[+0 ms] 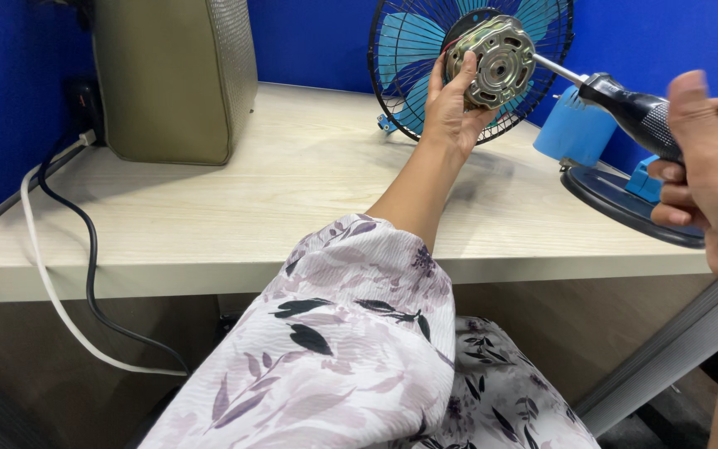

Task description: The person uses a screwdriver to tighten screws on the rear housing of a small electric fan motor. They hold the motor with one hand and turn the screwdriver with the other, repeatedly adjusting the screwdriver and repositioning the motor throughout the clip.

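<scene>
A single head-mounted view covers the scene; no second view exists to overlap with it. The camera sits above and behind the person's arms and looks forward and downward across a light wooden desk [209,199] toward a blue partition wall [309,41]. The left hand [452,108] is at arm's length near the upper centre of the frame; the right hand [712,179] is much closer to the lens and is cut by the right edge. The floral sleeve [351,333] fills the lower centre foreground. The desk's front edge runs across mid-frame, slightly tilted, with the space under the desk visible below it.
</scene>
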